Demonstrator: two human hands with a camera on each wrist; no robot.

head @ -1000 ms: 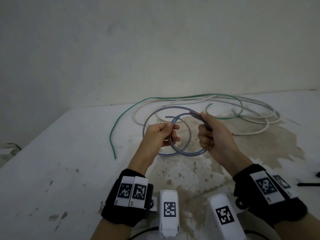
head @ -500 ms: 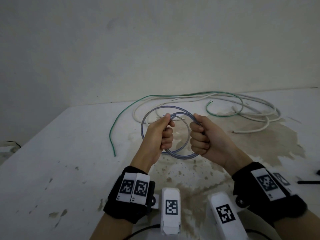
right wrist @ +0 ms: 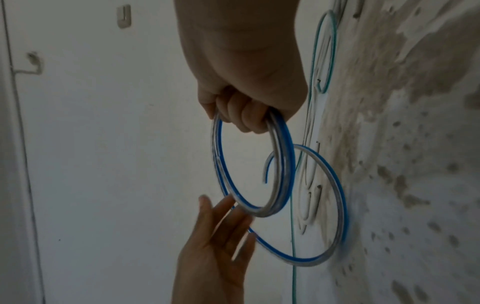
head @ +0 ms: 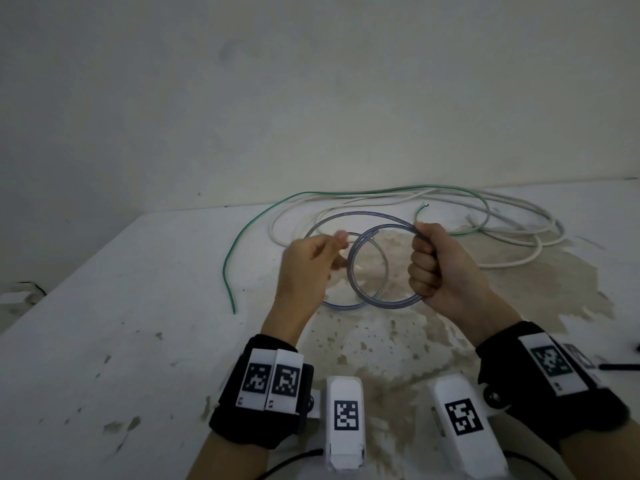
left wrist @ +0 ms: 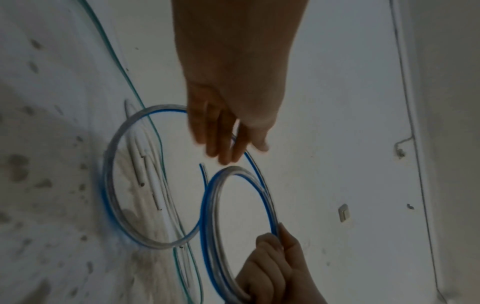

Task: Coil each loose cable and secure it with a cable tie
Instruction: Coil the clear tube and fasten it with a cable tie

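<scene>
A clear cable with a blue stripe (head: 349,271) is partly wound into a small coil (right wrist: 283,174). My right hand (head: 426,265) grips that coil in a fist and holds it upright above the table; the right wrist view shows the fingers (right wrist: 241,115) curled round the strands. One larger loose loop (head: 360,214) of the same cable trails left and down to the table (left wrist: 106,185). My left hand (head: 337,249) hovers just left of the coil, fingers (left wrist: 221,144) straight and holding nothing. No cable tie is on the coil.
A thin green wire (head: 242,237) and a tangle of white cable (head: 519,261) lie behind the hands on the stained white table (head: 104,341), near the wall. A thin black strip (head: 620,367) lies at the right edge.
My left hand has let go of the cable and opened, drawing slightly left. My right hand keeps its fist on the coil, which now hangs from it alone.
</scene>
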